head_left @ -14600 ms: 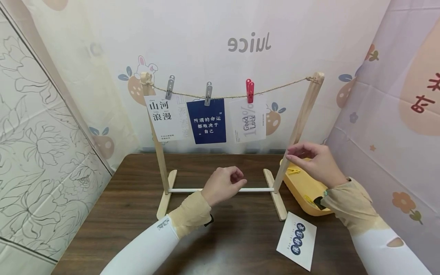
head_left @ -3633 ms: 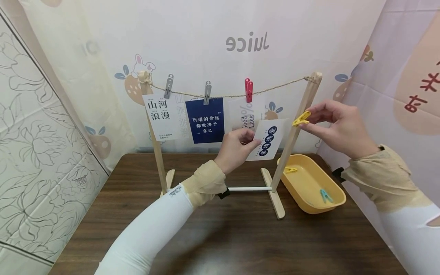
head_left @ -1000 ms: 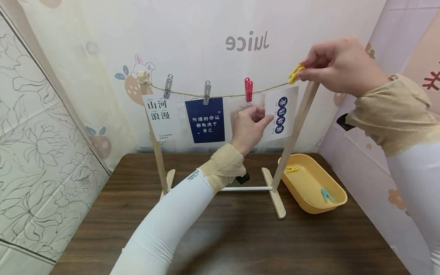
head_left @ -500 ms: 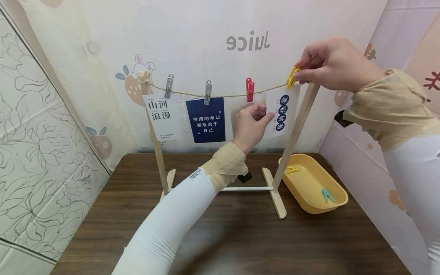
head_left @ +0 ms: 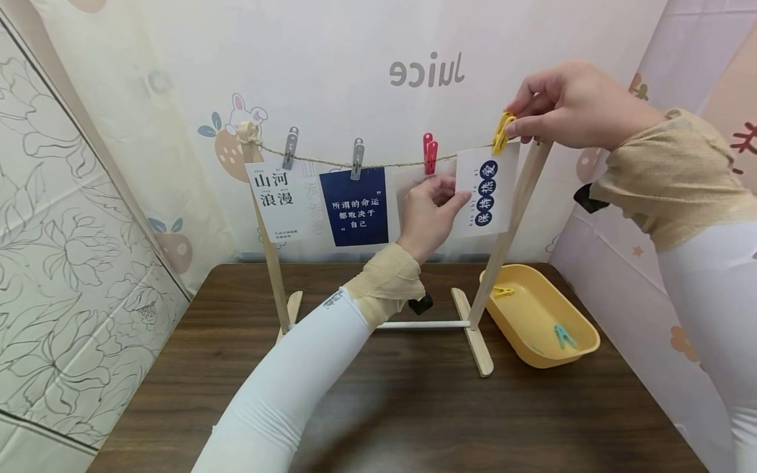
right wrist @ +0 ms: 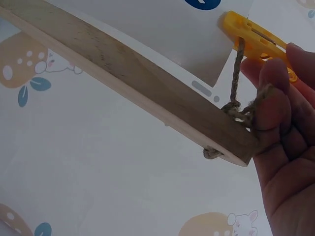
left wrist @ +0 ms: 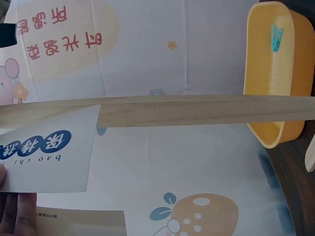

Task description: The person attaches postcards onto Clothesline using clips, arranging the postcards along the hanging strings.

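My left hand point(head_left: 428, 217) pinches the left edge of a white card point(head_left: 486, 190) with blue ovals, held upright at the rope's right end. At the card's top edge, my right hand point(head_left: 582, 108) pinches a yellow clothespin point(head_left: 502, 133) by its handles. The right wrist view has the clothespin point(right wrist: 256, 37) over the rope point(right wrist: 237, 71) and card; whether its tips grip both I cannot tell. Left along the rope point(head_left: 325, 161) hang a white card point(head_left: 278, 203) and a navy card point(head_left: 356, 209) under grey clothespins, then a pale card under a red clothespin point(head_left: 430, 154), partly hidden by my left hand.
A wooden stand with a right post point(head_left: 517, 203) and a white crossbar point(head_left: 422, 324) carries the rope. Behind its right foot point(head_left: 479, 351) sits a yellow tray point(head_left: 535, 315) with a yellow clothespin point(head_left: 503, 292) and a teal one point(head_left: 564, 336). The brown table point(head_left: 378, 407) lies below.
The oval-printed card has gone from the table up to the rope in my left hand. My right hand has brought a yellow clothespin up to the rope, lately shifting slightly left onto the card's top edge.
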A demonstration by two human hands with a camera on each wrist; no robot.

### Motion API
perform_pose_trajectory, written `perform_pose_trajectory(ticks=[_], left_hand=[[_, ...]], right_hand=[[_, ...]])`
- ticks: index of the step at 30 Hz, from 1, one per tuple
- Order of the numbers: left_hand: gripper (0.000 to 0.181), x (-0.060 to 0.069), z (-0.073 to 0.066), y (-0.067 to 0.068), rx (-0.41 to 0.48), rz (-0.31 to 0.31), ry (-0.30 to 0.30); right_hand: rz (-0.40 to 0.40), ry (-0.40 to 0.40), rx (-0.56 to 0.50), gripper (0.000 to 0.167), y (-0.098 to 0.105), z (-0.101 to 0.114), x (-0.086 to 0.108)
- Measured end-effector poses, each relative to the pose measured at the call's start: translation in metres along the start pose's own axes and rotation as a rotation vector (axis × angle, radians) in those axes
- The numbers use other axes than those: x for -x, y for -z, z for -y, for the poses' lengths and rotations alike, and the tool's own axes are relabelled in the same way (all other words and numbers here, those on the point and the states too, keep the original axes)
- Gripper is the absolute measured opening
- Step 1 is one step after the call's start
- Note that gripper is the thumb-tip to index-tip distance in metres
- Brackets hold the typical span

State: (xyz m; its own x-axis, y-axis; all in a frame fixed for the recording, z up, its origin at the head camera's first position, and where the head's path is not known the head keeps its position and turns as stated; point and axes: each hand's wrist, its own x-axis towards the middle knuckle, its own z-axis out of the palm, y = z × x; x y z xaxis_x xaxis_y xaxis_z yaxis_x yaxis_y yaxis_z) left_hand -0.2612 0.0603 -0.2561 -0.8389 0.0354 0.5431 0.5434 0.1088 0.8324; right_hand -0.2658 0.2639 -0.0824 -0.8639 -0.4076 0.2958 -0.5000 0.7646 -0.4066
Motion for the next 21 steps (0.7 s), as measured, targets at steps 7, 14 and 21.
perform_pose_trajectory(ticks=[7, 14, 21], left_hand=[[0.019, -0.001, 0.0014, -0.0006, 0.014, 0.03, 0.029], [0.021, -0.0028, -0.0002, -0.001, -0.003, 0.022, 0.078], [0.024, -0.0032, 0.0003, -0.0007, 0.001, 0.052, 0.13]], right_hand=[[0.065, -0.042, 0.07, 0.03, 0.003, -0.0013, -0.0037], [0.082, -0.063, 0.118, 0.039, 0.0033, 0.0016, -0.0073], [0.011, -0.042, 0.129, 0.037, -0.0034, 0.0011, -0.0075]])
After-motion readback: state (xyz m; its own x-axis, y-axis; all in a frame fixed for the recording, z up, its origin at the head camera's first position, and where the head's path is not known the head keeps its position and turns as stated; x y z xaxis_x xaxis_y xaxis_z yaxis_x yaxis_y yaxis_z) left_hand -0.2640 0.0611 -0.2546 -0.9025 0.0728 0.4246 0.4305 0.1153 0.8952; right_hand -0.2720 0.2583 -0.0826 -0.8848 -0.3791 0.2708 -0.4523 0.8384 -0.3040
